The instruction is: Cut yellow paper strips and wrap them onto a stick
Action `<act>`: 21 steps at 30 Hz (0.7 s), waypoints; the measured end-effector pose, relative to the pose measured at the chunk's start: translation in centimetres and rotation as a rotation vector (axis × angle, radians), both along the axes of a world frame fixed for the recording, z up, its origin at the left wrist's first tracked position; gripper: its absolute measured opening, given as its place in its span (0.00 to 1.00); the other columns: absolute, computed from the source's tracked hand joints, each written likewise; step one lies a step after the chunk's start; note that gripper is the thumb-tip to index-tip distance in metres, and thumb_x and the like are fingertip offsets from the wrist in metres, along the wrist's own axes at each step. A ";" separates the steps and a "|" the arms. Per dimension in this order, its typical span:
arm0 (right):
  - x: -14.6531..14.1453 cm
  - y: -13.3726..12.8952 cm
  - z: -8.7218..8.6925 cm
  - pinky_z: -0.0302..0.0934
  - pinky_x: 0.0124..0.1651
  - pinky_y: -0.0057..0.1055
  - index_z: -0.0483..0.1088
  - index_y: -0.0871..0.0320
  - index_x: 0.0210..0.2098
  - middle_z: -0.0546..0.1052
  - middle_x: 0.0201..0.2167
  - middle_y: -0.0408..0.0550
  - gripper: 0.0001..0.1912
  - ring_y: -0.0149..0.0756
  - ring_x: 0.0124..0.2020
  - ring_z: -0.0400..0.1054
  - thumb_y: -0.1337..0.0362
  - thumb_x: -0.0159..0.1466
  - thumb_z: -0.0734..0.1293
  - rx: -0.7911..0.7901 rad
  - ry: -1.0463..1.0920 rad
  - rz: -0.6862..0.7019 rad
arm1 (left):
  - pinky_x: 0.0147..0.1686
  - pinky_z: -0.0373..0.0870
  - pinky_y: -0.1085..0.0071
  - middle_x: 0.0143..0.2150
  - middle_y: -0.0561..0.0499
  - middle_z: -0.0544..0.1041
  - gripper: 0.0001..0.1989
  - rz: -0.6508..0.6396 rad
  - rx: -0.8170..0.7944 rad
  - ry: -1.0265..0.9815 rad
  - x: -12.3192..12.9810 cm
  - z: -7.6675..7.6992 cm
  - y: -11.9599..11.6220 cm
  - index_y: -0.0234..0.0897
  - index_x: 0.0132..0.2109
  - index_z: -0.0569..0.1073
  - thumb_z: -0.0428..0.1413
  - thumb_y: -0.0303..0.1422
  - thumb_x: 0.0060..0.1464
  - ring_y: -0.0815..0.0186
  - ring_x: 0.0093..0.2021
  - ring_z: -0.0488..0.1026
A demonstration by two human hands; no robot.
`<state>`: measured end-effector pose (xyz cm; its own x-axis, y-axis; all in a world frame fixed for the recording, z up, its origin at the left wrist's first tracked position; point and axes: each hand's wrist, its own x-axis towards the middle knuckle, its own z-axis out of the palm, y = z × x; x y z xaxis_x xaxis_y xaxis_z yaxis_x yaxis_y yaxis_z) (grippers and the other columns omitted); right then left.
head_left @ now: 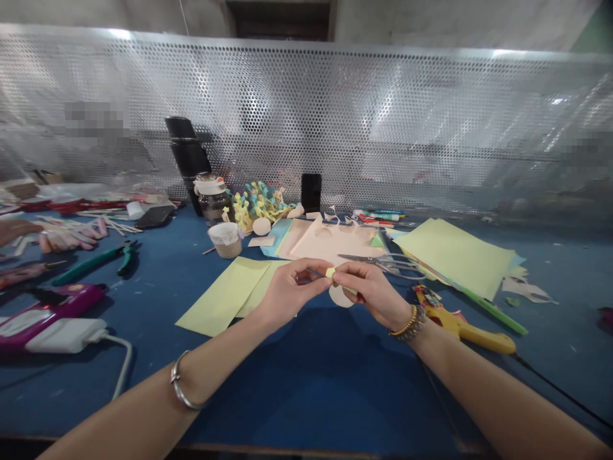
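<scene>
Between my two hands, over the middle of the blue table, is a small piece of yellow paper [330, 272]. My left hand [293, 287] pinches it from the left with thumb and forefinger. My right hand [366, 289] grips its other side, fingers curled together. A round cream paper disc [340, 297] shows just below the right fingers; whether that hand holds it or it lies on the table, I cannot tell. Yellow paper sheets [223, 297] lie left of my left hand. Scissors [383, 260] rest on peach paper just beyond my right hand.
A yellow glue gun [472, 329] with a cord lies right, near a green strip [495, 310] and a yellow paper stack [454, 249]. Ahead stand a small tub [226, 241], a jar [214, 201], paper flowers [256, 204] and a phone [311, 191]. Teal pliers [90, 263] lie left; another person's hand [16, 230] shows.
</scene>
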<state>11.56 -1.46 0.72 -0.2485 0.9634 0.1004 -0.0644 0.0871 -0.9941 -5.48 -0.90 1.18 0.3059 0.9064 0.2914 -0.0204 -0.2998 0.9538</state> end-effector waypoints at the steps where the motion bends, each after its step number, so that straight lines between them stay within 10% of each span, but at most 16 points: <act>1: 0.0 0.0 -0.1 0.39 0.19 0.25 0.69 0.61 0.24 0.58 0.12 0.33 0.14 0.22 0.15 0.46 0.56 0.53 0.71 0.006 -0.007 -0.009 | 0.34 0.68 0.74 0.34 0.51 0.78 0.12 0.000 0.004 -0.001 0.0 -0.1 0.0 0.35 0.40 0.76 0.63 0.32 0.46 0.69 0.33 0.72; 21: 0.0 -0.1 -0.2 0.48 0.19 0.23 0.72 0.61 0.27 0.68 0.19 0.40 0.12 0.23 0.18 0.54 0.57 0.56 0.68 0.184 -0.275 -0.134 | 0.36 0.73 0.71 0.30 0.50 0.79 0.12 0.100 -0.173 -0.081 0.2 -0.7 0.2 0.33 0.35 0.78 0.64 0.37 0.44 0.67 0.32 0.75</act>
<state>11.56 -1.55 0.51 -0.1627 0.9614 0.2220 0.2280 0.2555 -0.9395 -5.26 -0.66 0.50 0.1941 0.9697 0.1485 -0.0777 -0.1358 0.9877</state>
